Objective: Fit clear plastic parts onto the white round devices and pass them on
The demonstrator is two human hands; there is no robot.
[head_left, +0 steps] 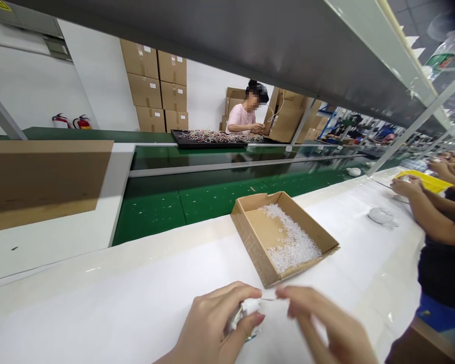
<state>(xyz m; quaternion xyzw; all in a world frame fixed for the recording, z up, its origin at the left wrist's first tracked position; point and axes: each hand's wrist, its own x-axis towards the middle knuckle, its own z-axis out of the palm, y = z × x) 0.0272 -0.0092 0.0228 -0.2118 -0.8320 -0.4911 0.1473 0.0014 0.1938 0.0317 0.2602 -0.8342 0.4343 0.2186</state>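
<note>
1. Risk: a loosened grip could have dropped the small white part (249, 307) from the left hand (208, 328) onto the white worktop (98, 298); hard pulling could have snapped the thin strand (269, 299).
2. Pose: left fingers (227, 293) closed around the part; right hand (326, 323) raised just beside, pinching the strand.
3. Location: part held near the cardboard tray (256, 247) of clear rings (293, 242).

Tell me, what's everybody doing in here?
A person at a white workbench grips a small white object in their left hand and pinches a thin strand with their right hand. Nearby sits a cardboard tray of clear plastic pieces. Across a green conveyor belt, another person works beside a black tray of wires, while a co-worker's hands work to the right.
</note>
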